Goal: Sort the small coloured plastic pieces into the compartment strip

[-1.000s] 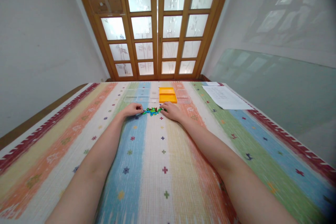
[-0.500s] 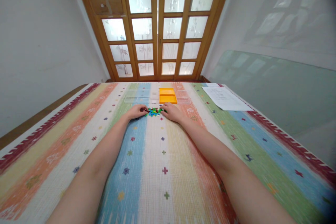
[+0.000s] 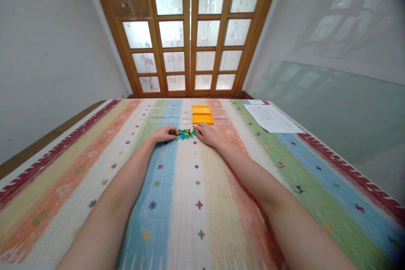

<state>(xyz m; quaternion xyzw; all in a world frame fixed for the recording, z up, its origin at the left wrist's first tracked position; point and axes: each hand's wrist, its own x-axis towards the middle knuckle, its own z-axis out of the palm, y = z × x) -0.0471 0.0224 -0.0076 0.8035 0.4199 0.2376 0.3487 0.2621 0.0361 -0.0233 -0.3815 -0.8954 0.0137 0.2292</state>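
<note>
A small heap of tiny coloured pieces (image 3: 186,134), mostly blue and green with some dark red and yellow, lies on the striped tablecloth. At its left edge is my left hand (image 3: 165,133), fingers curled and pressed together near some dark red bits. My right hand (image 3: 206,133) rests at the heap's right edge, its fingers bent inward against the pieces. What either set of fingertips pinches is too small to make out. Just beyond the heap sits a yellow two-section tray (image 3: 203,114).
Clear plastic trays (image 3: 161,116) stand left of the yellow one, with another clear section (image 3: 221,117) to its right. White printed paper (image 3: 271,119) lies at the table's far right. Behind the table are wooden doors with glass panes (image 3: 190,59).
Both hands stay at the heap with only slight finger movement. My right fingertips have shifted a little to the right. The trays and paper have not moved.
</note>
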